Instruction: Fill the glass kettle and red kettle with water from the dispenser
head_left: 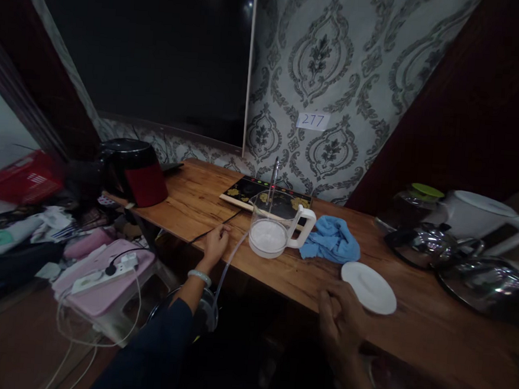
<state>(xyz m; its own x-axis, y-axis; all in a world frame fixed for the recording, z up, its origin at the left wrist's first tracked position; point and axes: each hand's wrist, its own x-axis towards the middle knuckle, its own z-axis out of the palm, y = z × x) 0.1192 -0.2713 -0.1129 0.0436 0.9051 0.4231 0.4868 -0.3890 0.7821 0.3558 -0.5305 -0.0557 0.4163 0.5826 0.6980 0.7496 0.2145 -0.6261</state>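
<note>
At the table's front edge rests my left hand (215, 245), its fingers curled closed with nothing visible in them. To its right stands a clear glass kettle (269, 236) with a white handle; cloudy whitish contents fill its lower part. A thin clear hose (231, 262) hangs beside the kettle, down past the edge. A curved metal spout (275, 178) rises behind the glass. My right hand (342, 319), dim and slightly blurred, is loosely curled near the front edge, close to a white lid (369, 287); nothing shows in its fingers. Between kettle and lid lies a crumpled blue cloth (331, 240).
Behind the kettle sits a black induction cooker (242, 192) with lit lights. A black and red appliance (139, 174) stands left; a white jug (477, 218) and metal teapots (427, 243) crowd the right. A power strip (98, 279) with cables lies on a pink stool (96, 301).
</note>
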